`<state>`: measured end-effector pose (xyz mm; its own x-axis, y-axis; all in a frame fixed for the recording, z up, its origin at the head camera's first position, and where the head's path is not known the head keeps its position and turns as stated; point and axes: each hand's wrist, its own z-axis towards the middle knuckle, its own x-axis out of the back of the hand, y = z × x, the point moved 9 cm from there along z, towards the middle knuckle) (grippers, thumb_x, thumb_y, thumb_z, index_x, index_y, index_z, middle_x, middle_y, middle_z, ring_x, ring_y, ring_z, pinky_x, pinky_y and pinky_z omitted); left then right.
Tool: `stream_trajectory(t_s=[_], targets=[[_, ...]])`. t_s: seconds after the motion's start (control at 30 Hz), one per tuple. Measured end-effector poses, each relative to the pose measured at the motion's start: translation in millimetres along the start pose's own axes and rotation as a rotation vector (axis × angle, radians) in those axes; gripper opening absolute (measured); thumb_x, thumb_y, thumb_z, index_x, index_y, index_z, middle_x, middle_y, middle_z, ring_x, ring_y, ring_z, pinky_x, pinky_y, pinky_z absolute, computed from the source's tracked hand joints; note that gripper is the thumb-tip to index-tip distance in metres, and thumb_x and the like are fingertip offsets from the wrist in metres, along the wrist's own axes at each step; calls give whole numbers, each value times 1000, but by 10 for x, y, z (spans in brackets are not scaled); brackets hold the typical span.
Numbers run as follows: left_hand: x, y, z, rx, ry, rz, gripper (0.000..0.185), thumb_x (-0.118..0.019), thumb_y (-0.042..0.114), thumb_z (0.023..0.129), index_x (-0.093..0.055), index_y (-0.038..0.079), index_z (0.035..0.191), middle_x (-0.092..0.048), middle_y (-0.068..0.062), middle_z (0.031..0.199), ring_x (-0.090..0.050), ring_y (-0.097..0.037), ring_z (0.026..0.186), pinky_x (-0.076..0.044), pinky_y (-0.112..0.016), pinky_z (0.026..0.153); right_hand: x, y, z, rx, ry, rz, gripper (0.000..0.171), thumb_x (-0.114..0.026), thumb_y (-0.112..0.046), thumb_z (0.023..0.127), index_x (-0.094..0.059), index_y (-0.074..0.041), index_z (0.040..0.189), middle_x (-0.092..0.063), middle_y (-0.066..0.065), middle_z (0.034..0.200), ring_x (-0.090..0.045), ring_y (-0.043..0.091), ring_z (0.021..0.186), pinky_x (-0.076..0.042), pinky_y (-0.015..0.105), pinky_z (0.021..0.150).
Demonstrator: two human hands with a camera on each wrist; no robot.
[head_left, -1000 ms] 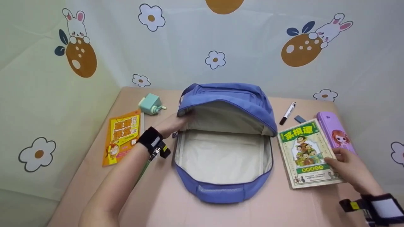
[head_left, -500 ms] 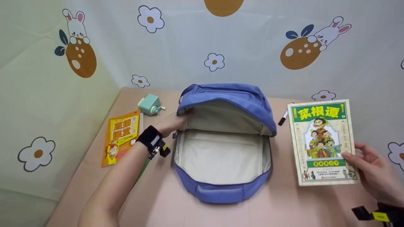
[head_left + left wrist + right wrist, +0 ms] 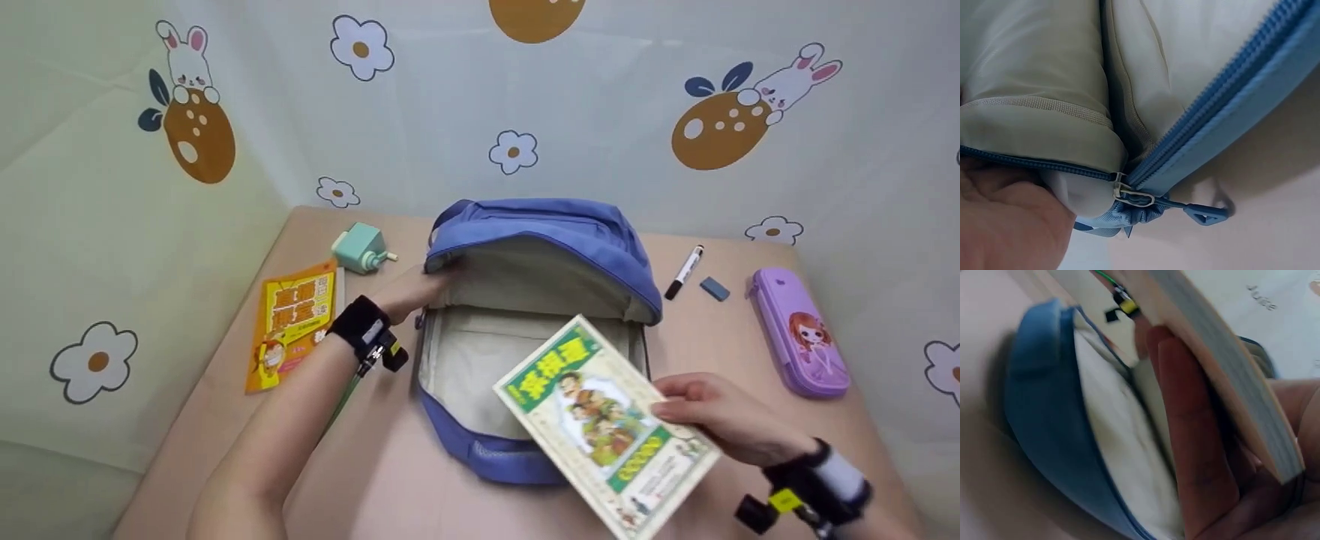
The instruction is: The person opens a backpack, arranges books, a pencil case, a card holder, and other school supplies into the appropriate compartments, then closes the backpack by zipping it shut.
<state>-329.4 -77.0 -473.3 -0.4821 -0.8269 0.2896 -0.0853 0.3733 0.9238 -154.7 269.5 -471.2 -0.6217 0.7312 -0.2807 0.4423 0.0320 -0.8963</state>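
The green-and-cream paperback book w/ cartoon figures on its cover (image 3: pixel 609 427) has been lifted off the tabletop (image 3: pixel 375 480) at the right and swung in over the open blue fabric backpack w/ pale lining (image 3: pixel 525 330); half a sec. ago it was held upright near the purple pencil case (image 3: pixel 799 330), now it is tilted, its far corner above the bag's near-right opening. It is gripped at its right edge by the right hand (image 3: pixel 712 416), thumb on the cover, fingers (image 3: pixel 1196 455) curled beneath. The upper flap of the bag is kept raised by the left hand (image 3: pixel 409 289), which has not shifted; fingers pinch the lining edge by the zip pull (image 3: pixel 1202 212). Judged from this, the book is about to be lowered into the main compartment, approx. mid-transfer. Untouched: orange booklet (image 3: pixel 289 322), mint sharpener (image 3: pixel 361 250), marker (image 3: pixel 684 271), eraser (image 3: pixel 714 288).
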Motion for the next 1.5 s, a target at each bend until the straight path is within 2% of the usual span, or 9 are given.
stream_trajectory(t_s=[0.2,0.43,0.53,0.67,0.77,0.97,1.23,1.4,1.5], targets=[[-14,46,-2,-63,-6,1,81,-51,59,101,-16,22,165,-26,-5,167,-26,-21,151,-20,-43,122,-160,143,440,-88,3,119,30,-53,-4,103,-58,9,131,-71,21,117,-74,24,97,-59,31,84],[-33,90,-18,-80,-24,-28,79,-53,56,102,-17,23,165,-27,-5,166,-30,-22,149,-25,-46,120,-66,137,702,-95,138,236,23,-55,-3,103,-61,6,123,-73,17,112,-73,23,97,-58,31,85],[-27,136,-35,-86,-20,-32,79,-54,55,102,-19,22,164,-28,-5,166,-31,-22,148,-25,-45,120,-24,105,794,-72,205,282,28,-54,-4,104,-55,11,129,-72,18,113,-72,24,100,-58,32,87],[-23,169,-55,-96,-24,-45,78,-54,52,102,-18,21,165,-26,-4,167,-29,-20,149,-24,-42,121,5,61,914,-46,305,314,45,-52,-4,105,-39,17,143,-70,20,114,-72,26,102,-57,34,90],[-22,172,-60,-101,-28,-52,78,-54,51,103,-17,21,165,-25,-4,167,-28,-20,150,-23,-42,121,23,36,1023,-23,388,312,50,-53,-3,104,-34,18,146,-70,20,111,-72,25,99,-57,34,89],[-28,154,-60,-84,-31,-31,79,-52,56,102,-16,22,165,-24,-4,168,-26,-22,151,-22,-46,121,112,28,1259,17,543,350,45,-57,2,101,-40,19,139,-69,21,106,-73,26,92,-58,35,87],[-67,136,-60,-68,-49,-42,80,-50,56,103,-15,21,165,-21,-3,168,-24,-21,151,-19,-45,122,259,-42,1522,160,636,328,39,-52,11,98,-40,13,135,-59,27,129,-72,29,101,-57,38,90],[-72,157,-74,-87,-57,-40,81,-52,57,102,-14,25,165,-20,-1,169,-24,-20,151,-20,-45,122,329,-66,1551,208,709,321,35,-56,13,94,-43,7,126,-63,22,123,-74,29,98,-57,39,88],[-64,145,-78,-88,-53,-46,80,-53,56,102,-14,26,165,-20,-1,169,-24,-20,151,-19,-44,122,329,-71,1563,222,705,325,35,-58,13,94,-44,5,125,-63,21,122,-73,29,100,-57,39,90]])
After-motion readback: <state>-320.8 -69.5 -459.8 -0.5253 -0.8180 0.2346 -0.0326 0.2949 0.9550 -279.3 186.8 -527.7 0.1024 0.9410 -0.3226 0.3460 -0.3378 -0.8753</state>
